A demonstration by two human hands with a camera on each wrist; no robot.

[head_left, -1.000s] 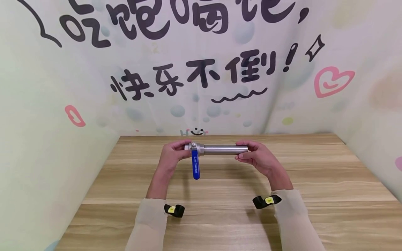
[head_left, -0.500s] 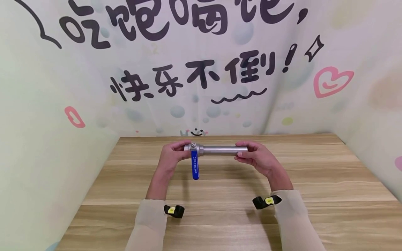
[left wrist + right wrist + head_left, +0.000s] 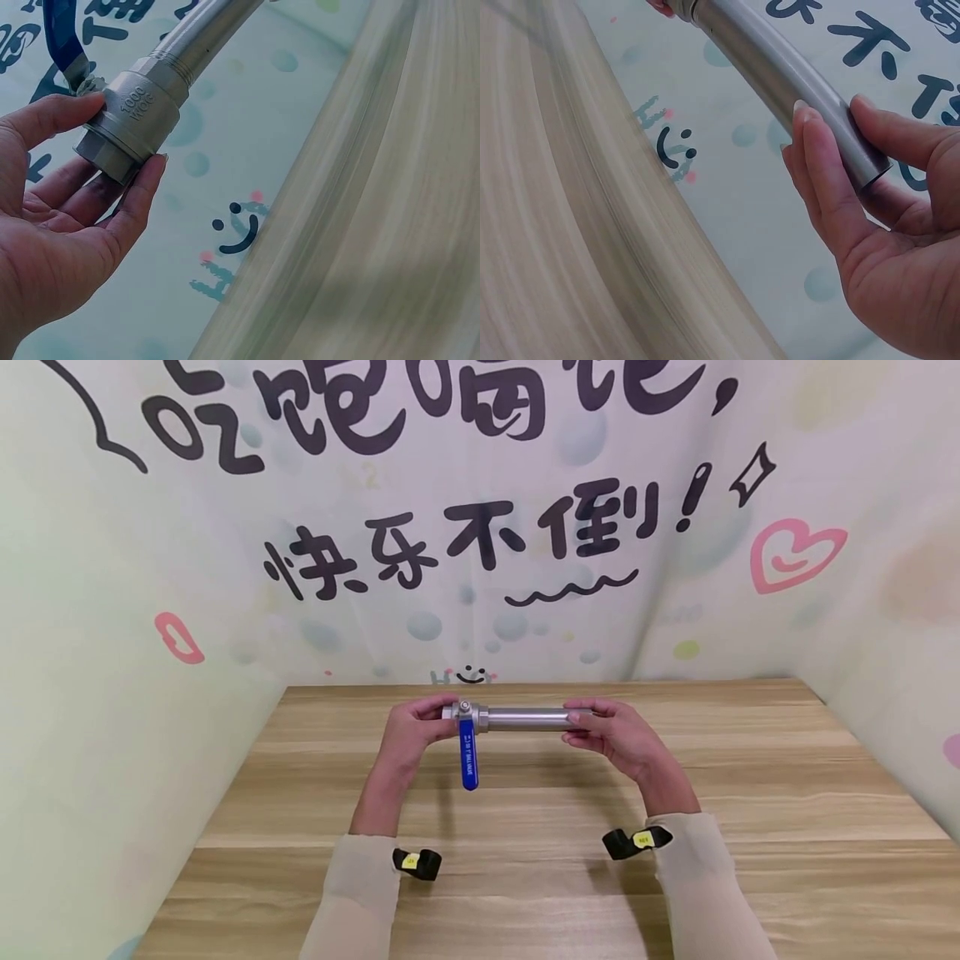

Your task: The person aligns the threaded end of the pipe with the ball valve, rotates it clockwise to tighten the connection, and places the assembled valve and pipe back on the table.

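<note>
A metal ball valve with a blue lever handle is joined to a straight steel pipe. Threads show where the pipe enters the valve's hex end. My left hand grips the valve body at the left, thumb on one side and fingers on the other. At the pipe's free right end, my right hand holds the pipe between thumb and fingers. The assembly lies level across the head view, raised over the table, its lever pointing toward me.
Below the hands spreads a wood-grain table. A white printed backdrop with dark lettering rises at its back edge, and pale walls flank both sides. A black strap with a small camera sits on each wrist.
My right thumb has shifted up across the pipe near its end. Valve, pipe and left hand stay almost where they were.
</note>
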